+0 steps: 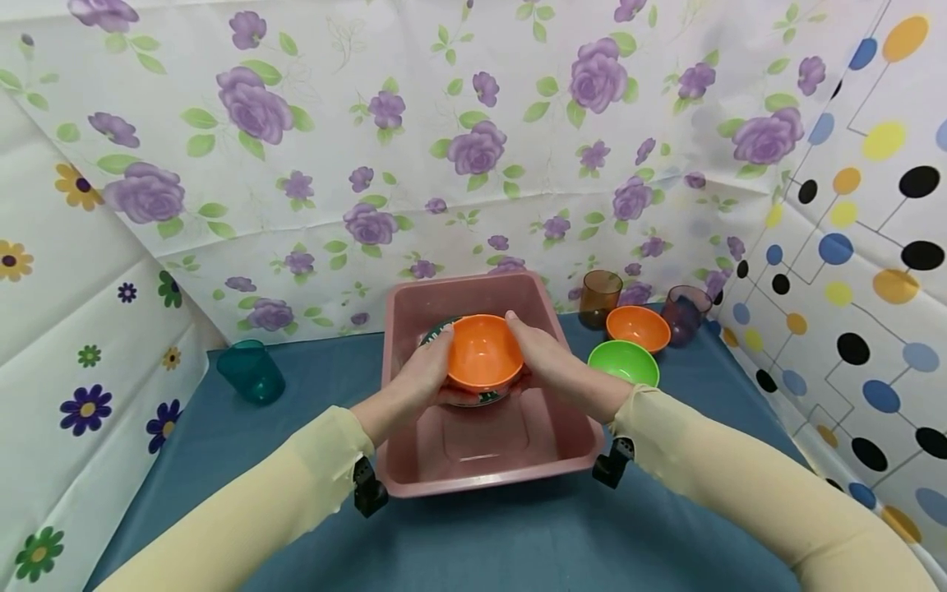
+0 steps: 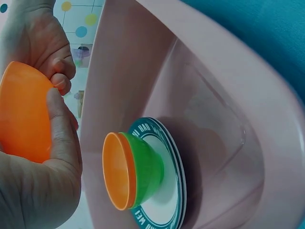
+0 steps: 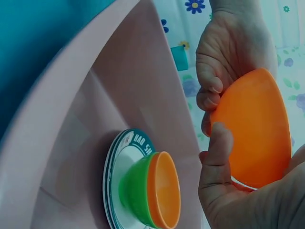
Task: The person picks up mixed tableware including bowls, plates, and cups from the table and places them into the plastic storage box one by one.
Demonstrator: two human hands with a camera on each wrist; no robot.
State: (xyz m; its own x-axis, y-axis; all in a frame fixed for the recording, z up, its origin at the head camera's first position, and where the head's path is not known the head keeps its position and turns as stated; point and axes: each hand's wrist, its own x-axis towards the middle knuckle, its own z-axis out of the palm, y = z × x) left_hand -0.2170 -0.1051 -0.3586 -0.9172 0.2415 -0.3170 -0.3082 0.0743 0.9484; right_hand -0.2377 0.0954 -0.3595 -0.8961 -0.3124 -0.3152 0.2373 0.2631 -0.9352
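Observation:
Both hands hold an orange bowl (image 1: 484, 353), raised over a pink basin (image 1: 469, 479). My left hand (image 1: 425, 366) grips its left side and my right hand (image 1: 551, 359) its right, with the thumbs along the sides and the curled fingers lower down. In the left wrist view, white plates with dark green lettered rims (image 2: 159, 210) lie stacked on the basin floor. On them stands a green bowl (image 2: 150, 167) with another orange bowl (image 2: 116, 171) nested inside. The head view mostly hides this stack behind the held bowl.
Right of the basin stand a second green bowl (image 1: 624, 362), an orange bowl (image 1: 638, 329), an amber cup (image 1: 598, 300) and a purple cup (image 1: 684, 315). A teal cup (image 1: 251, 372) tilts at the left on the blue tablecloth (image 1: 325, 370). Patterned sheets (image 1: 311, 214) wall the table.

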